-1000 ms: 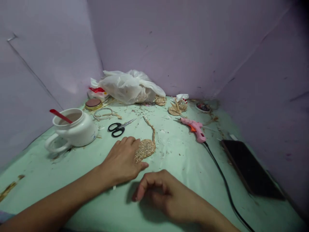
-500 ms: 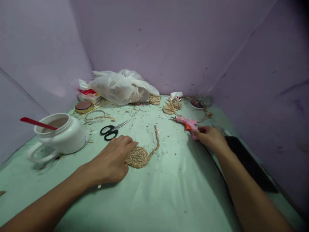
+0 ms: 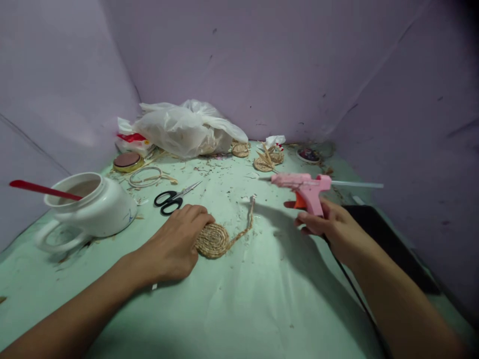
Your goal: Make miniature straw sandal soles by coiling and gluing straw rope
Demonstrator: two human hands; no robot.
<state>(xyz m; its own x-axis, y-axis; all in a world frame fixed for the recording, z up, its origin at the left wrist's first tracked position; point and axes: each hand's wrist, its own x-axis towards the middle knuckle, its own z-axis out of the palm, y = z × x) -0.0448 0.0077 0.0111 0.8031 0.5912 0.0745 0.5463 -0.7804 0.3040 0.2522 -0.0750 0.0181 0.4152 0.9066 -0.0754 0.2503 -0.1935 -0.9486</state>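
My left hand (image 3: 179, 239) grips the left edge of a flat oval coil of braided straw (image 3: 213, 240) lying on the green table cover; its fingertips are partly hidden. From the coil's right side a loose braid end (image 3: 250, 219) curves away across the cover. My right hand (image 3: 333, 224) is wrapped round the handle of a pink hot glue gun (image 3: 299, 183), raised above the cover. Its nozzle points left, and a clear glue stick (image 3: 357, 184) sticks out at the back. A black cord trails down past my wrist.
Black-handled scissors (image 3: 172, 201) lie beyond my left hand. A white pot (image 3: 108, 212) with a red stick (image 3: 45, 189) stands at left. At the back are a plastic bag (image 3: 187, 129), a round tin (image 3: 127, 162) and straw pieces (image 3: 264, 163). A dark flat object (image 3: 389, 249) lies at right.
My right hand has lifted the glue gun off the cover and now holds it level. My left hand stays on the coil, and the loose braid end has swung slightly right.
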